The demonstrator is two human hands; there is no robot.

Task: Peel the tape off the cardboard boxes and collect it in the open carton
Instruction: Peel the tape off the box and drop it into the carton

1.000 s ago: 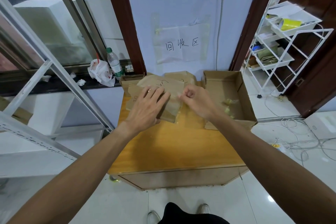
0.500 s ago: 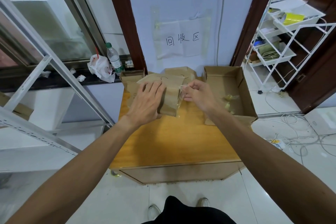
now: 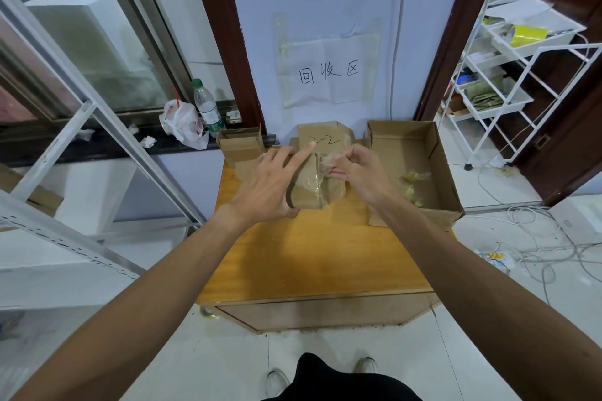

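Head view, looking down over both outstretched arms: the cardboard box (image 3: pixel 304 197) being stripped sits on the wooden surface (image 3: pixel 319 254) just beside the open carton (image 3: pixel 444 159), on the side away from the doorway rack. The left hand (image 3: pixel 270 185) steadies that box, long fingers (image 3: pixel 301 155) laid across its top and the thumb hooked round its near edge. The right hand (image 3: pixel 356 172), between the box and the carton, has its fingertips closed in a pinch on the loose end of the clear tape (image 3: pixel 320 176).

The tape runs as a glossy band down the box's face, its long axis pointing roughly from the wall toward the person, and the freed end has lifted on the side facing the carton. So the pull looks set to go sideways toward the carton, with the left hand bracing against it. The right hand is plainly the nearer one to the carton and would only need a short swing over the carton's wall to drop the strip.

A few yellowish tape scraps (image 3: pixel 415 177) already lie on the carton's floor. Behind the held box, further from the carton's near corner, stands another box marked 2-2 (image 3: pixel 325 137), which I would guess waits its turn.
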